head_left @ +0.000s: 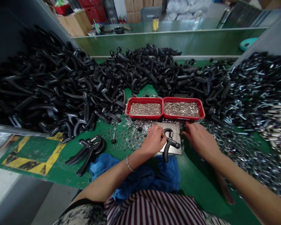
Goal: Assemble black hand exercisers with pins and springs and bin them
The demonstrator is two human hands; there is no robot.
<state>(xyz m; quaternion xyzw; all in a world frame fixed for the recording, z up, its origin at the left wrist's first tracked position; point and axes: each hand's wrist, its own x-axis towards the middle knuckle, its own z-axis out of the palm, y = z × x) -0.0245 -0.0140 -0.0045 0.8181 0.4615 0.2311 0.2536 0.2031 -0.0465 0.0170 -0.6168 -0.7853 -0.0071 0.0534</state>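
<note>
My left hand (154,139) has its fingers curled at the left side of a black curved plastic handle (168,147), which lies over a small metal plate (177,131). My right hand (201,138) is closed just right of the plate, fingertips pinched near a small dark piece; what they hold is too small to make out. Beneath my right forearm, a wooden tool handle (225,189) sticks out, its other end hidden. Behind the plate sit two red trays, one with tiny metal pieces (145,109), one with metal pins (181,109).
Black plastic handles (84,84) are heaped left and behind. Metal rings (125,137) scatter around the plate; pins and metal tubes (276,115) pile up at right. An assembled hand grip (89,151) lies at left, beside a blue cloth (142,176) near the front edge.
</note>
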